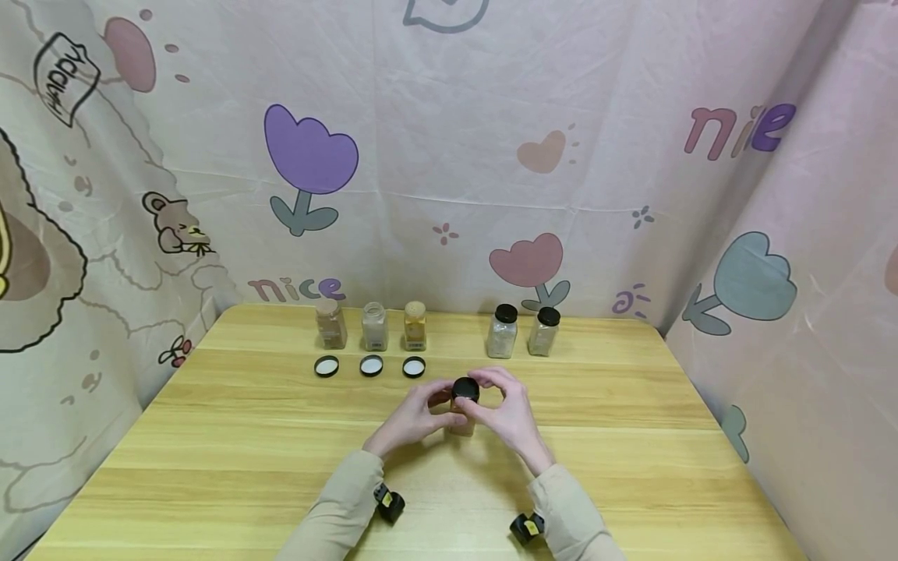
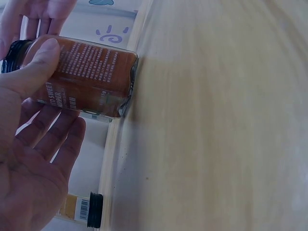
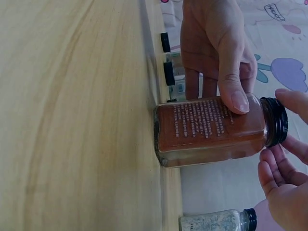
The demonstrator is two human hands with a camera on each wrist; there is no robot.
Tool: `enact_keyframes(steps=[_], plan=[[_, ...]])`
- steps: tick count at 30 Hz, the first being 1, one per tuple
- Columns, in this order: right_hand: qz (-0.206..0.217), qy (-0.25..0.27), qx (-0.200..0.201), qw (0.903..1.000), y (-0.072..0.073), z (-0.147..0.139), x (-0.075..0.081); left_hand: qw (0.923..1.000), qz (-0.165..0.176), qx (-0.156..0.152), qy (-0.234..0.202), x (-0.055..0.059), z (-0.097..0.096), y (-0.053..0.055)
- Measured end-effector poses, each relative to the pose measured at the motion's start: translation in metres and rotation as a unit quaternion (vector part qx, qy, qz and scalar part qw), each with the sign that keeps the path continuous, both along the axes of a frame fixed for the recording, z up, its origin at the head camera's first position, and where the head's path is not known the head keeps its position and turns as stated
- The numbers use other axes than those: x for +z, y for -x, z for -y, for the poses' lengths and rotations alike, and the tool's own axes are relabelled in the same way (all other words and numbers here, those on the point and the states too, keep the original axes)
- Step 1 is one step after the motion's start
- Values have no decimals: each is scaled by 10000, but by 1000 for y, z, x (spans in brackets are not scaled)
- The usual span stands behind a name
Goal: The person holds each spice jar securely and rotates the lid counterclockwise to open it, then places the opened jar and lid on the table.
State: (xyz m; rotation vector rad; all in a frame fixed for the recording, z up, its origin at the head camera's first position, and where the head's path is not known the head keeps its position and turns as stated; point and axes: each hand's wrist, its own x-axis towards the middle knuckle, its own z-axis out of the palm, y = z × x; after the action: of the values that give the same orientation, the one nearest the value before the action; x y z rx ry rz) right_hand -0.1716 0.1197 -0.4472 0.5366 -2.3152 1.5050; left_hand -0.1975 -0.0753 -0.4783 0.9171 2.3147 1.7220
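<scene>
A square glass spice jar (image 3: 209,127) of reddish-brown powder, with white print on its side, stands upright before me at the table's middle. Its black lid (image 1: 465,388) is on. My left hand (image 1: 418,411) holds the jar's body, thumb (image 2: 47,54) on the printed face and fingers round the far side. At the top, my right hand (image 1: 510,409) pinches the lid between thumb and fingers, as the right wrist view shows.
Behind, to the left, stand three lidless jars: brown (image 1: 331,326), whitish (image 1: 375,329) and yellow (image 1: 415,327). Black lids (image 1: 327,366), (image 1: 372,365), (image 1: 414,367) lie upturned before them. Two capped jars, one larger (image 1: 502,333) and one smaller (image 1: 543,333), stand back right. A printed curtain hangs behind the table.
</scene>
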Motion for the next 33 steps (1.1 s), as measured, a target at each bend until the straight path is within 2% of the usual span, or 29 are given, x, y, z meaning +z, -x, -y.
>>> enact_keyframes(steps=[6, 15, 25, 33], plan=[[-40, -20, -48, 10000, 1, 0, 0, 10000, -6, -15, -9, 0, 0, 0], [145, 17, 280, 9995, 1, -2, 1, 10000, 3, 36, 77, -3, 0, 2], [135, 65, 73, 9999, 1, -3, -1, 10000, -45, 11, 42, -2, 0, 2], [282, 332, 521, 9977, 2, -4, 0, 10000, -79, -44, 0, -4, 0, 2]])
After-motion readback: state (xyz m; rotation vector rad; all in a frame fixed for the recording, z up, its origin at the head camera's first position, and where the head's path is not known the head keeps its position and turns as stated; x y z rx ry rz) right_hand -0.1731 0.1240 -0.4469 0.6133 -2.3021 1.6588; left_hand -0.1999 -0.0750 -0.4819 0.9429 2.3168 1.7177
